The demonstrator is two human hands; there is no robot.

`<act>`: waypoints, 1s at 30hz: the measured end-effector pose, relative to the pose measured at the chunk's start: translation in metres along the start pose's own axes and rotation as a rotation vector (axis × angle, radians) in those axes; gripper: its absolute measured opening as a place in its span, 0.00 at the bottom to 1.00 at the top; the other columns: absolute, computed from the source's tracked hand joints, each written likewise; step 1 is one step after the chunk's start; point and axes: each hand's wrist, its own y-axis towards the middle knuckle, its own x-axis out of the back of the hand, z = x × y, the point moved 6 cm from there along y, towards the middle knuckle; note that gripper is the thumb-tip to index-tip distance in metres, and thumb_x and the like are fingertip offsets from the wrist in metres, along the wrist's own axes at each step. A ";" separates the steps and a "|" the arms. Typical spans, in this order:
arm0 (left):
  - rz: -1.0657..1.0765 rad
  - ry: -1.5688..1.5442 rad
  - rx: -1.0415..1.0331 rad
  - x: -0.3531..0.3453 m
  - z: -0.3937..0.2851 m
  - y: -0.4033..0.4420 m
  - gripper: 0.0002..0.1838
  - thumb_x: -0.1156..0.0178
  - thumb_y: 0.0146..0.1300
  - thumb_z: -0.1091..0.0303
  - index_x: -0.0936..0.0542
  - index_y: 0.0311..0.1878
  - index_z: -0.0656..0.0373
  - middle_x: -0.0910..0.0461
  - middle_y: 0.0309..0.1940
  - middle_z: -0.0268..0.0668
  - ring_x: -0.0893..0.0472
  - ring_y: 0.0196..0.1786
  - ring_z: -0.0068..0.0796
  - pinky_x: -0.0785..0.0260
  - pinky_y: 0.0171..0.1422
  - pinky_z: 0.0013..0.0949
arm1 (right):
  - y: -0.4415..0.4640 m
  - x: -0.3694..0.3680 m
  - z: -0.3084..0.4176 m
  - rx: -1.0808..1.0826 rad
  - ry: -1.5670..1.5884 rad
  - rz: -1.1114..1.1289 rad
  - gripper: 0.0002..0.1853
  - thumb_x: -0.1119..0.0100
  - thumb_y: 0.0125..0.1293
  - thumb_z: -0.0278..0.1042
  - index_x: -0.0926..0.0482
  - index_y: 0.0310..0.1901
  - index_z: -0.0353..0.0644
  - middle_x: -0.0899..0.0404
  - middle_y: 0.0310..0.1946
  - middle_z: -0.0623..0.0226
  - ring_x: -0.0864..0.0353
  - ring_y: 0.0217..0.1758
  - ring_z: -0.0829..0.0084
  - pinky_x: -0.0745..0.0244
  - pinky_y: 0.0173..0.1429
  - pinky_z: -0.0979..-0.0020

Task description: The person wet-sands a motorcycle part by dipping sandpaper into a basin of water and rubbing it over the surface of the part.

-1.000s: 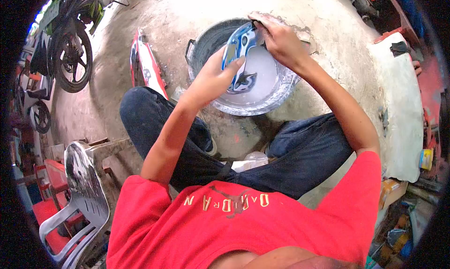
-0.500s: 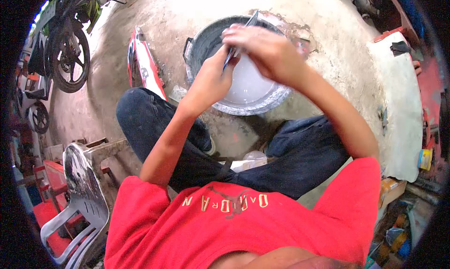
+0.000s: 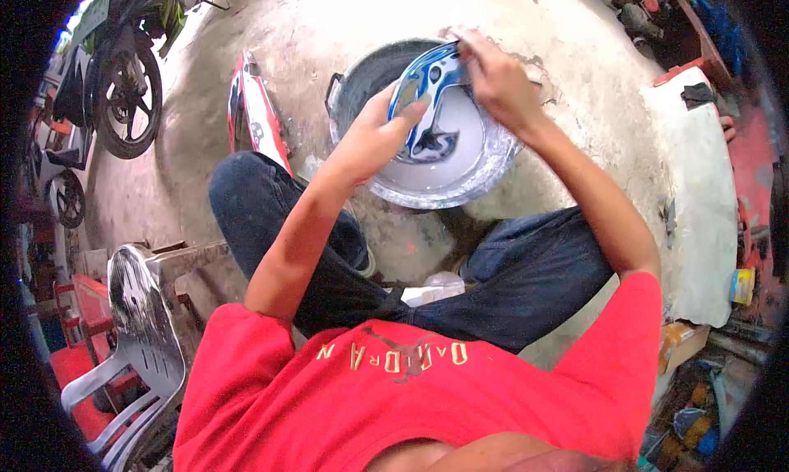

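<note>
My left hand (image 3: 382, 135) grips a curved, glossy blue-and-white panel (image 3: 429, 68), thumb on its near face. It looks like a motorcycle body part and is held tilted above a round dark basin (image 3: 485, 188). Cloudy whitish water (image 3: 472, 151) fills the basin's bottom. A dark shape lies below the panel; I cannot tell whether it is the panel's lower end or a reflection. My right hand (image 3: 501, 82) is at the panel's upper right end, fingers curled against the edge. Whatever lies under those fingers is hidden.
A red-and-white panel (image 3: 261, 115) lies on the concrete floor left of the basin. A motorcycle (image 3: 127, 98) stands at the upper left. Near my left side is a worn plastic chair (image 3: 148, 308). A pale slab (image 3: 699, 201) runs along the right.
The panel has turned from nearly edge-on to showing its broad blue-and-white face. My right hand has moved right and slightly up, from across the panel to its far end.
</note>
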 end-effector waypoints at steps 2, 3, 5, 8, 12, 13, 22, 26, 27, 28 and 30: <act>0.017 -0.278 0.026 -0.002 0.003 0.001 0.18 0.42 0.74 0.64 0.25 0.62 0.62 0.19 0.49 0.30 0.23 0.51 0.18 0.30 0.58 0.28 | -0.003 -0.002 0.045 0.265 -0.044 -0.093 0.25 0.52 0.67 0.17 0.27 0.65 0.42 0.20 0.58 0.54 0.19 0.60 0.55 0.27 0.66 0.61; 0.024 -0.279 0.070 -0.003 -0.002 -0.004 0.18 0.41 0.74 0.64 0.25 0.62 0.62 0.19 0.49 0.30 0.23 0.51 0.18 0.29 0.58 0.28 | -0.006 0.003 0.072 0.365 -0.110 -0.047 0.25 0.50 0.66 0.17 0.27 0.65 0.40 0.20 0.59 0.56 0.21 0.63 0.55 0.28 0.69 0.59; 0.068 -0.419 0.109 -0.004 -0.011 -0.006 0.19 0.40 0.73 0.64 0.25 0.61 0.63 0.18 0.49 0.32 0.20 0.50 0.20 0.26 0.56 0.29 | -0.006 0.005 0.053 0.405 -0.115 -0.059 0.25 0.49 0.66 0.18 0.27 0.65 0.40 0.21 0.60 0.55 0.21 0.63 0.54 0.27 0.67 0.60; 0.032 -0.401 0.148 -0.001 -0.016 -0.011 0.18 0.41 0.73 0.64 0.25 0.61 0.63 0.18 0.49 0.35 0.18 0.49 0.21 0.23 0.54 0.31 | 0.006 0.006 -0.013 0.035 -0.173 -0.056 0.24 0.48 0.66 0.20 0.26 0.64 0.39 0.22 0.60 0.50 0.22 0.64 0.53 0.26 0.66 0.63; 0.030 -0.628 0.092 0.003 0.002 -0.002 0.19 0.42 0.74 0.64 0.27 0.63 0.62 0.19 0.52 0.36 0.18 0.50 0.24 0.21 0.55 0.33 | -0.007 -0.005 0.048 0.281 -0.122 -0.011 0.27 0.46 0.65 0.20 0.27 0.67 0.41 0.25 0.64 0.52 0.26 0.69 0.55 0.32 0.72 0.59; 0.015 -0.673 0.095 0.003 0.002 -0.003 0.19 0.42 0.74 0.62 0.26 0.61 0.63 0.18 0.51 0.35 0.18 0.49 0.22 0.22 0.54 0.31 | -0.009 -0.002 0.065 0.354 -0.146 -0.008 0.26 0.45 0.65 0.20 0.27 0.66 0.41 0.23 0.63 0.54 0.26 0.69 0.56 0.31 0.71 0.58; -0.036 -0.711 0.066 0.008 0.003 0.003 0.24 0.50 0.78 0.57 0.33 0.69 0.62 0.24 0.62 0.39 0.21 0.61 0.29 0.25 0.65 0.39 | -0.004 -0.009 0.070 0.359 -0.089 -0.021 0.25 0.44 0.63 0.22 0.26 0.64 0.40 0.22 0.61 0.53 0.24 0.67 0.56 0.30 0.70 0.59; -0.022 -0.699 0.072 0.007 0.000 0.003 0.24 0.54 0.79 0.52 0.29 0.66 0.61 0.21 0.57 0.36 0.19 0.56 0.27 0.24 0.61 0.37 | 0.014 -0.004 0.011 0.037 -0.233 0.039 0.25 0.44 0.64 0.23 0.26 0.64 0.39 0.22 0.61 0.52 0.21 0.63 0.55 0.28 0.68 0.60; -0.026 -0.702 0.081 0.006 -0.001 0.001 0.24 0.54 0.79 0.52 0.30 0.66 0.61 0.21 0.58 0.37 0.19 0.56 0.28 0.24 0.62 0.38 | 0.014 -0.005 0.000 -0.113 -0.232 0.095 0.25 0.44 0.63 0.23 0.26 0.64 0.38 0.23 0.62 0.52 0.22 0.64 0.55 0.28 0.68 0.61; -0.027 -0.706 0.086 0.005 -0.002 0.001 0.25 0.54 0.79 0.52 0.30 0.66 0.62 0.21 0.58 0.38 0.19 0.57 0.28 0.24 0.62 0.38 | 0.009 -0.007 0.020 -0.014 -0.205 0.093 0.26 0.43 0.62 0.23 0.26 0.64 0.38 0.23 0.63 0.52 0.22 0.64 0.55 0.28 0.68 0.60; -0.067 -0.690 0.073 0.002 -0.008 -0.002 0.27 0.56 0.79 0.52 0.34 0.69 0.64 0.26 0.64 0.43 0.23 0.64 0.34 0.29 0.70 0.40 | -0.009 -0.014 0.071 0.348 -0.116 -0.005 0.28 0.42 0.60 0.23 0.27 0.65 0.39 0.24 0.63 0.53 0.22 0.64 0.55 0.27 0.67 0.60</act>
